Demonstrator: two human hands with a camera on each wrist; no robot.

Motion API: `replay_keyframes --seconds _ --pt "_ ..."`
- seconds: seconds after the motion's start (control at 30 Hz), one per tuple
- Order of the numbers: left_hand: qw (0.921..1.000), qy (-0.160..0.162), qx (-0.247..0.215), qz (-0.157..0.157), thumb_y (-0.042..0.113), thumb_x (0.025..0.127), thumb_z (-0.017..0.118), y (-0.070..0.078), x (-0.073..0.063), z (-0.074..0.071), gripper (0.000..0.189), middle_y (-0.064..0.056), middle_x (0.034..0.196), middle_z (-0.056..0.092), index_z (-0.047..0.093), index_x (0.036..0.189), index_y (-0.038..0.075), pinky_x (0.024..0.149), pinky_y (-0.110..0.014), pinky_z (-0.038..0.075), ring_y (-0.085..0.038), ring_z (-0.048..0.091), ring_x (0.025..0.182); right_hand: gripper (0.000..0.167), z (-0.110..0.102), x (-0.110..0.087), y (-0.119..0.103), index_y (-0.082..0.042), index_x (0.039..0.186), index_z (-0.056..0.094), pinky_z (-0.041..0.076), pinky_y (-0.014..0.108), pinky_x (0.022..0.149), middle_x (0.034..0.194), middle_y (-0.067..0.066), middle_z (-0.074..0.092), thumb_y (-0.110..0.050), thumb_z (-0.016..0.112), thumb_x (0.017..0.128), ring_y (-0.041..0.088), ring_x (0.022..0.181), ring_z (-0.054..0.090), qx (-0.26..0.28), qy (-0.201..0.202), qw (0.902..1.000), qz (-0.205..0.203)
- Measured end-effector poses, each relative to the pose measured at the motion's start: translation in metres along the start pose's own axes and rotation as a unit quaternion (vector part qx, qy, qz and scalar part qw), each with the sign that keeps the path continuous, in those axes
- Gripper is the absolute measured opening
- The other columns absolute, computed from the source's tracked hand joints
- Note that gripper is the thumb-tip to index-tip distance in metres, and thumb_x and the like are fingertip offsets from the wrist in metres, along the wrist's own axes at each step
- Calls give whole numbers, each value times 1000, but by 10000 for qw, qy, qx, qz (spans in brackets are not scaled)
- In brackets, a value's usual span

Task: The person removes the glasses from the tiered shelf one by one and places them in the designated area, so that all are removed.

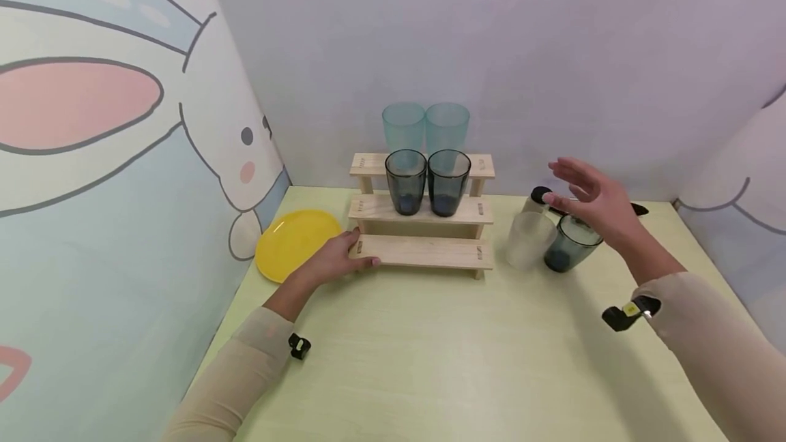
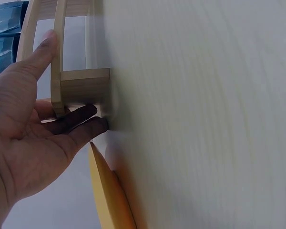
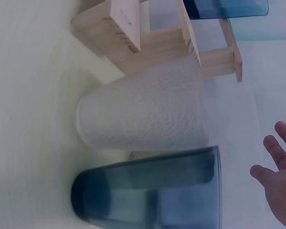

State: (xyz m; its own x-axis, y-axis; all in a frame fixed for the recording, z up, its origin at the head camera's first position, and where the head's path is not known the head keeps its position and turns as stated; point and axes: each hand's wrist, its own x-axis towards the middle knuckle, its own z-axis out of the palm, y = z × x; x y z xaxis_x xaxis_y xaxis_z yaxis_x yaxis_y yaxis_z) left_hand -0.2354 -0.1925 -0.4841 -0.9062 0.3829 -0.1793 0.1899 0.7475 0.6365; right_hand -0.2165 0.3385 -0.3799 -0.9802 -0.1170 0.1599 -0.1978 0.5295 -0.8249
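Note:
A three-step wooden rack point(image 1: 424, 251) stands near the back wall. My left hand point(image 1: 334, 258) grips the left end of its lowest step; in the left wrist view the thumb lies along the board and the fingers reach round its end. Two dark grey tumblers point(image 1: 406, 186) stand on the middle step, and two light teal tumblers point(image 1: 403, 125) on the top one. My right hand point(image 1: 592, 203) hovers with spread fingers above a dark grey tumbler point(image 1: 568, 247), holding nothing. Left of that tumbler stands a frosted clear tumbler point(image 3: 143, 109).
A yellow plate point(image 1: 291, 241) lies left of the rack, close to my left hand. Behind the frosted tumbler is a container with a black cap point(image 1: 541, 194). A dark object point(image 1: 639, 209), partly hidden by my right hand, lies near the back wall. Walls enclose the table's back and sides.

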Motion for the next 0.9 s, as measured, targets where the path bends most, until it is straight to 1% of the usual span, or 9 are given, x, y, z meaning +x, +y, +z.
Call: replay_keyframes --seconds 0.17,0.3,0.4,0.5,0.6,0.67,0.77,0.9 --pt "10000 -7 -23 -8 71 93 79 1 0 -1 118 -22 177 39 25 175 4 125 -56 46 -36 55 147 82 18 17 -21 -28 172 41 43 15 120 170 5 53 -25 84 102 18 158 49 152 -74 9997 -160" --pt "10000 18 -10 -53 69 95 78 4 -2 -1 115 -22 176 41 28 174 2 124 -55 47 -35 56 147 84 37 30 -39 -24 172 41 42 35 129 171 10 51 -30 85 100 28 160 48 260 -273 9990 -243" --pt "9999 37 -37 -102 68 95 78 6 -3 -1 114 -21 176 41 28 174 2 124 -55 48 -34 56 147 85 53 39 -50 -18 171 42 40 49 130 170 12 52 -30 87 99 31 158 49 346 -424 9978 -376" --pt "9999 41 -76 -148 67 95 79 7 -2 0 115 -21 176 41 28 174 2 124 -54 48 -33 56 144 85 66 45 -59 -13 169 43 40 51 131 168 14 54 -26 88 98 34 156 51 438 -528 9964 -493" --pt "9997 59 -47 -234 70 93 79 6 -2 2 117 -20 177 40 27 175 3 125 -55 47 -32 56 143 84 78 49 -67 -12 169 44 40 53 131 167 14 55 -26 88 98 35 155 52 471 -627 9957 -502" --pt "9995 52 -50 -294 71 92 79 6 -3 3 119 -20 178 39 26 175 4 125 -55 47 -32 55 144 84 84 51 -71 -13 169 44 39 53 131 166 14 55 -30 87 99 35 156 52 457 -678 9956 -451" --pt "9994 41 -41 -351 72 91 79 6 -3 3 121 -20 179 36 26 175 4 127 -56 45 -33 53 149 87 93 53 -75 -13 170 42 39 55 131 167 15 54 -35 87 99 36 157 50 374 -755 9958 -361" --pt "9993 49 -36 -362 71 91 80 7 -3 2 121 -19 180 34 24 175 3 128 -56 43 -35 49 156 88 102 57 -80 -14 170 43 43 56 128 166 15 54 -40 86 98 37 155 52 157 -743 9966 -315"
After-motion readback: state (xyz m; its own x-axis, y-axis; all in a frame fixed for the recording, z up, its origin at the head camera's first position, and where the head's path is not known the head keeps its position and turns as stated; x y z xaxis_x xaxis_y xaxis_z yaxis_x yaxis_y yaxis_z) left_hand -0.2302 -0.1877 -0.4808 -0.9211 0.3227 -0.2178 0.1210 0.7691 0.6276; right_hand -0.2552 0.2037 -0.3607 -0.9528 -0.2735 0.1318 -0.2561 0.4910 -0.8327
